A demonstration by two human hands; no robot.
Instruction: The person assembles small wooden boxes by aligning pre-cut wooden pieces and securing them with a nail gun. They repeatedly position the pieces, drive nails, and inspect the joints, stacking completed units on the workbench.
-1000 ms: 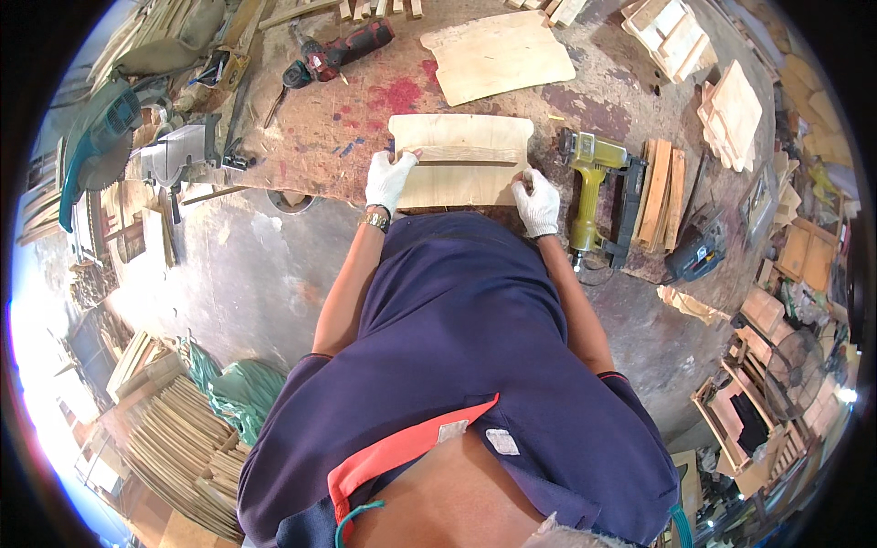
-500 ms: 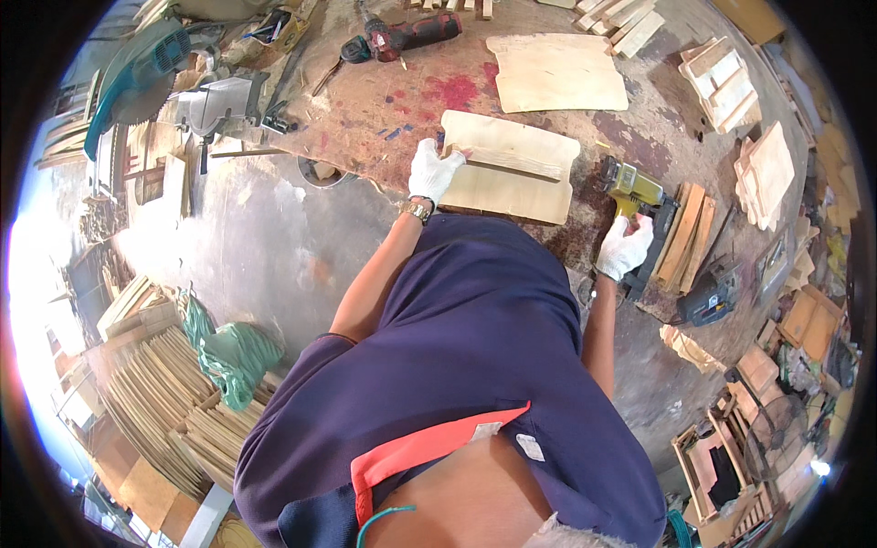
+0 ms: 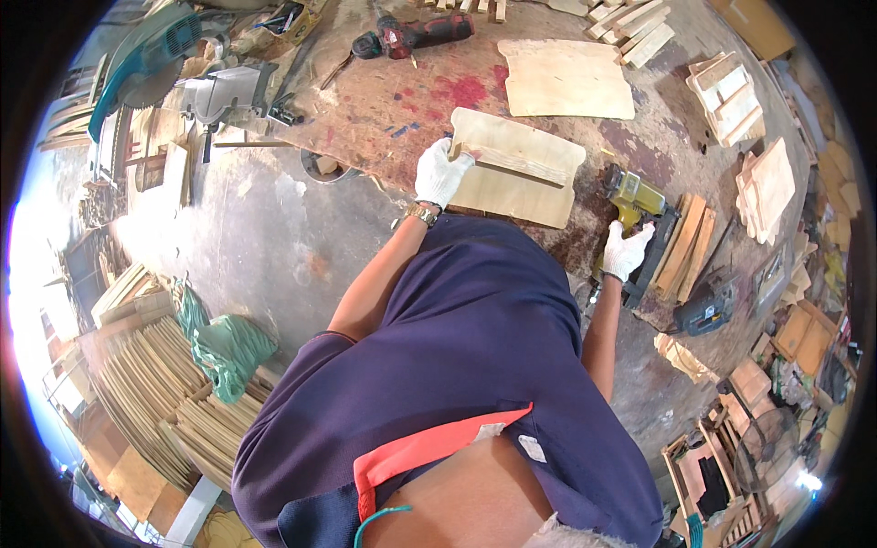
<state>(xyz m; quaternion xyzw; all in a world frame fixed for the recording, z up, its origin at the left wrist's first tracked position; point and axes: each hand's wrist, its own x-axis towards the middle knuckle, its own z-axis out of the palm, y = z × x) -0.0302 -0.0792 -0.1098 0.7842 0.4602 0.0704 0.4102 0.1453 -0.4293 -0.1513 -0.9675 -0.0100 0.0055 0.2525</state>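
My left hand [image 3: 442, 173], in a white glove with a wristwatch below it, is closed on the left end of a narrow wooden strip [image 3: 523, 167]. That strip lies lengthwise across a pale wooden panel [image 3: 516, 208] with notched corners, at the bench's near edge. To the right, my gloved right hand [image 3: 628, 250] is wrapped round the handle of a yellow and black nail gun [image 3: 642, 198], which rests on the bench. Part of the handle is hidden by my fingers. A second pale panel [image 3: 568, 80] lies behind the first.
Several wooden strips [image 3: 692, 247] lie right of the nail gun, with a dark blue power tool [image 3: 705, 309] nearer me. Further right is a stack of panels [image 3: 766, 190]. A red and black cordless tool [image 3: 411, 36] lies at the back; a mitre saw [image 3: 151, 68] stands far left.
The whole view has shifted slightly. My left hand remains on the strip, and my right hand sits a little lower on the nail gun's handle, showing more of its yellow body.
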